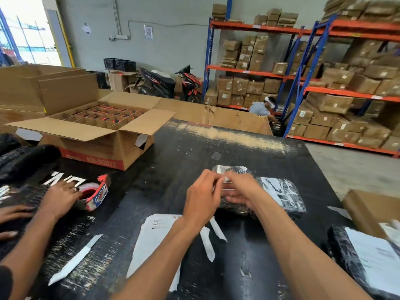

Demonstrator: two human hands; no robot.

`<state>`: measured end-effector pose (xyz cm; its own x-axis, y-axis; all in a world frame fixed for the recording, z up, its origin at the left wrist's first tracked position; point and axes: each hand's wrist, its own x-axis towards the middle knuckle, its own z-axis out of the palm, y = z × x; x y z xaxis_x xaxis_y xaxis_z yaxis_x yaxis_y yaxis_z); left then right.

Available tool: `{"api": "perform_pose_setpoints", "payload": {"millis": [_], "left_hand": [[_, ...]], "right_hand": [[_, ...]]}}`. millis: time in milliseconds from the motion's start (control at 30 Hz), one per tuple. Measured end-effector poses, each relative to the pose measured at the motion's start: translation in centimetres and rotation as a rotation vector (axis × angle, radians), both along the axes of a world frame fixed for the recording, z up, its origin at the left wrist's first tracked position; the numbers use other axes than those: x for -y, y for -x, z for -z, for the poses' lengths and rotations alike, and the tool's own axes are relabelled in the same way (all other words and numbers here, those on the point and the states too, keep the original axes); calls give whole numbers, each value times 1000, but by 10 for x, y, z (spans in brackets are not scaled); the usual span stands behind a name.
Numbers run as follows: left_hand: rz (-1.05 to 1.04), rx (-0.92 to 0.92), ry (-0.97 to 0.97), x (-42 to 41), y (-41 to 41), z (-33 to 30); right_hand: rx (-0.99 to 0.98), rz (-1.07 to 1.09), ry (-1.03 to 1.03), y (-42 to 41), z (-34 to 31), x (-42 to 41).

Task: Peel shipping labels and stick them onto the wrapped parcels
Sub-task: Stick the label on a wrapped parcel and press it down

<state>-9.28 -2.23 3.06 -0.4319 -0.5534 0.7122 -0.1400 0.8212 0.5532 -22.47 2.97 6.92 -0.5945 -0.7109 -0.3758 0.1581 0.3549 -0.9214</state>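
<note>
Near: label sheets (155, 232). Both hands, left hand (202, 198) & right hand (240, 189), pinch label (226, 179) over wrapped parcel (281, 195); thin, floppy, likely sticky; hold by edges.

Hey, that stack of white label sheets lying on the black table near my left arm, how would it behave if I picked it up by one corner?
The label sheets look thin and flat, so they would probably droop and fan apart. They seem light, likely sliding easily across the black table if pushed. The loose backing strips beside them suggest that peeled pieces curl or scatter readily.
</note>
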Motion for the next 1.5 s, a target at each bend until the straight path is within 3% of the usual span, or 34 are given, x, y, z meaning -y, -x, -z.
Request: {"api": "perform_pose_setpoints", "payload": {"millis": [167,233,333,500,600,700,933,1167,1500], "left_hand": [[204,21,6,-15,36,10],[222,-24,-205,-24,45,5],[180,-109,-693,-35,60,-13],[384,47,-1067,-33,112,-24],[319,4,-944,-42,140,-22],[232,76,-887,-47,167,-13],[98,163,-849,-51,196,5],[-10,209,-826,-47,208,14],[-38,274,-813,-37,215,26]], "right_hand": [[-11,110,119,41,-1,-36],[-51,140,171,58,-3,-52],[-92,204,202,88,-6,-78],[-77,131,159,126,-4,-116],[-97,118,115,146,0,-126],[-169,147,56,163,5,-133],[-307,190,-26,197,26,-135],[-326,165,-24,209,45,-123],[-470,117,-146,214,65,-114]]}}
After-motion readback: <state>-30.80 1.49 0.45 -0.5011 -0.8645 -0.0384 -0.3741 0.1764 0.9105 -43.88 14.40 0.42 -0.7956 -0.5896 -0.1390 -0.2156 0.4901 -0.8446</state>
